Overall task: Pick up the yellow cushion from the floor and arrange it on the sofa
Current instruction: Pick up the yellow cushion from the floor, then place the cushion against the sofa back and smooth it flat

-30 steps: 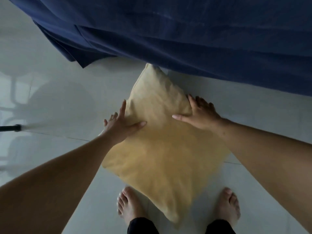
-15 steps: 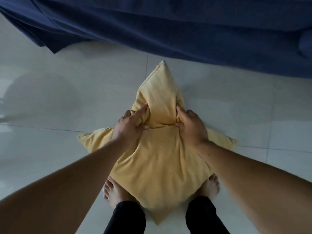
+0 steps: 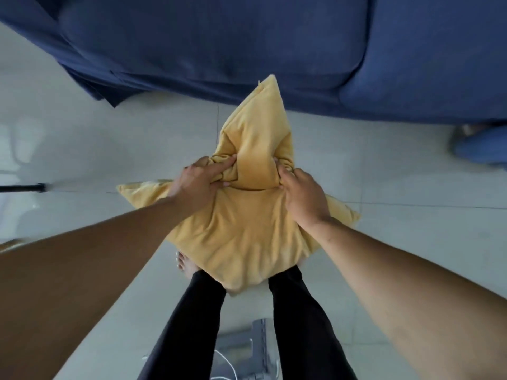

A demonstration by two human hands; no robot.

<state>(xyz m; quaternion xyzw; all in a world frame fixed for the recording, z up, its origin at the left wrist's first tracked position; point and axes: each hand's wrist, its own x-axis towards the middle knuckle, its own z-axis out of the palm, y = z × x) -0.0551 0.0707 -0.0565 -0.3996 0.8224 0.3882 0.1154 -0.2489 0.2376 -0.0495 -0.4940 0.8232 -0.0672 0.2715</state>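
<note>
The yellow cushion (image 3: 247, 234) hangs in front of me above the tiled floor, one corner pointing up toward the sofa. My left hand (image 3: 198, 185) pinches a bunch of its fabric on the left side. My right hand (image 3: 303, 197) grips the fabric on the right side. The cushion sags below my hands and hides most of my feet. The dark blue sofa (image 3: 247, 42) fills the top of the view, its seat edge just beyond the cushion's upper corner.
Pale tiled floor (image 3: 82, 138) lies all around. A black rod (image 3: 24, 187) reaches in from the left edge. A grey metal stand with a white cable (image 3: 247, 349) sits between my legs. A blue object (image 3: 480, 146) is at the right, under the sofa.
Both hands went from lying flat on the cushion to gripping its fabric. The cushion has risen off the floor, and the view has pulled back from the floor.
</note>
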